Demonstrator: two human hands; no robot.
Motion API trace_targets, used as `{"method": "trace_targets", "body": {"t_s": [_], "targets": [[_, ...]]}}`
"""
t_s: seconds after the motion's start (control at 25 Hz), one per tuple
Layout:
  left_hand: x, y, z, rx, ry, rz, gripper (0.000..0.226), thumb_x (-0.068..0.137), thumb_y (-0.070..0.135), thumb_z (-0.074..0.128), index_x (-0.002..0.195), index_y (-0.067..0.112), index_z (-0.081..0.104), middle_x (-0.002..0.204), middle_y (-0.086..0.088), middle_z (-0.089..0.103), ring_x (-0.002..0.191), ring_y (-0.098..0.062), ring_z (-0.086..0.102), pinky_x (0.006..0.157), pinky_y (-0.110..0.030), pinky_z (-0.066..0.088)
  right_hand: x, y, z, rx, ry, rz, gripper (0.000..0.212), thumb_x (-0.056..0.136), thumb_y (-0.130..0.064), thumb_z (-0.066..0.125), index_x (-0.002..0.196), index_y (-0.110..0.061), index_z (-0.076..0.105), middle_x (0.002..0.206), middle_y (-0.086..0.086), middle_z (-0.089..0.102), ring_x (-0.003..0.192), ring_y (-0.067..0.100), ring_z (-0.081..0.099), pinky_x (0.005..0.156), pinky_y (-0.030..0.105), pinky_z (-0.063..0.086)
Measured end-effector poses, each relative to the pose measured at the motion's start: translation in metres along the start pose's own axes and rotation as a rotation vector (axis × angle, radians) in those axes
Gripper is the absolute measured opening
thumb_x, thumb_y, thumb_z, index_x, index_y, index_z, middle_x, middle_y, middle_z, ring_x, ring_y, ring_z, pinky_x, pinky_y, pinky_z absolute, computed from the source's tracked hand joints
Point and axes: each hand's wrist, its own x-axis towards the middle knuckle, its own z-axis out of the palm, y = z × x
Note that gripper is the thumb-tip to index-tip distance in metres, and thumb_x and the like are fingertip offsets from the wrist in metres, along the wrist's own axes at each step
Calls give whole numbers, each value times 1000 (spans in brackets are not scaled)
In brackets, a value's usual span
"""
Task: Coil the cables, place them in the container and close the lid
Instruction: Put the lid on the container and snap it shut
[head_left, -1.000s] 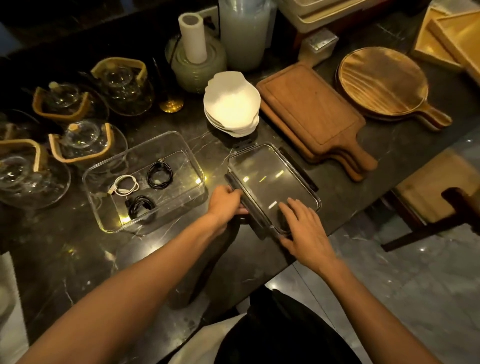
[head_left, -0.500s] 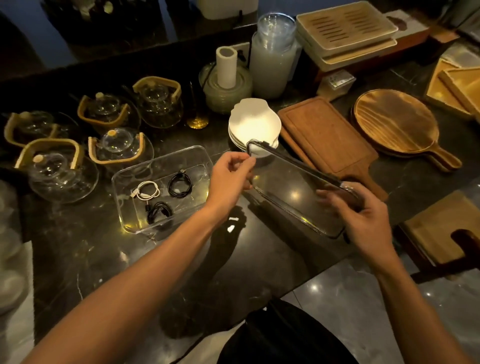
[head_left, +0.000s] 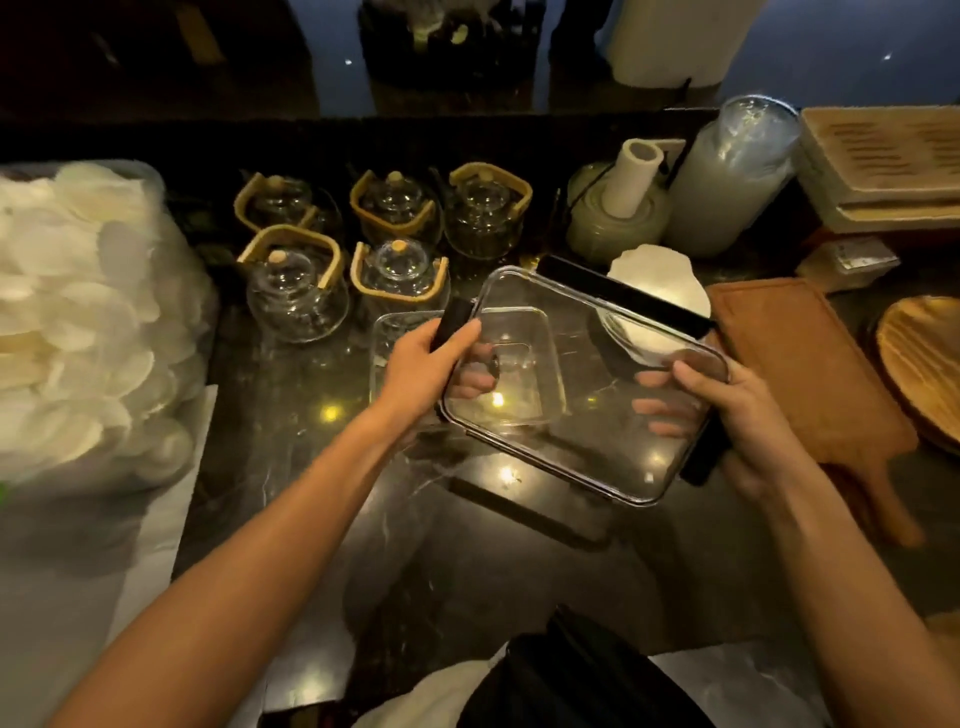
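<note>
While both hands are gripping the clear lid in the air, left hand at its near-left corner, right hand on its right edge, it is hanging tilted, partly over the container on the worktop; risking skewed seating or black latches getting trapped under the rim

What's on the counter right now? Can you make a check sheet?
Surface: dark marble counter, shiny with light spots.
Job's things: clear lid held tilted above the clear container.
Clutter: glass teapots, white plates, wooden boards, paper roll.
Hands: left hand grips the lid's left edge; right hand grips its right edge.
Cables: cannot tell; lid and hand cover the container.
Surroundings: pile of white discs at left.
</note>
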Motion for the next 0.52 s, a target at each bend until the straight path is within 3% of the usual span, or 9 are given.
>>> {"method": "trace_targets", "body": {"t_s": [0.16,0.28,0.4,0.52], "targets": [[-2,-10,-37,12,212,76,15,103,18,57,111,8,64,83,-8,72,55,-9,69,49,-20,54,50,2,40,130,28,141,11,96,-8,65,106,-3,68,99,17,76,84,24,78,76,35,66],[4,-20,-58,-55,316,87,15,103,22,57,109,10,64,86,-10,74,62,-15,73,53,-23,57,75,1,64,209,42,144,11,93,-4,68,101,1,74,97,16,77,94,21,76,88,31,63],[12,-24,-74,-65,386,86,19,103,24,57,114,9,65,83,-4,75,69,-19,75,59,-25,60,91,10,86,-1,33,163,15,95,-7,67,95,-14,80,90,10,78,85,20,73,88,38,62],[20,-27,-83,-88,414,75,18,103,24,58,114,11,65,88,-8,76,73,-22,76,60,-26,61,108,25,96,-343,70,131,18,100,-18,64,116,-20,70,99,9,75,85,22,69,76,42,63]]}}
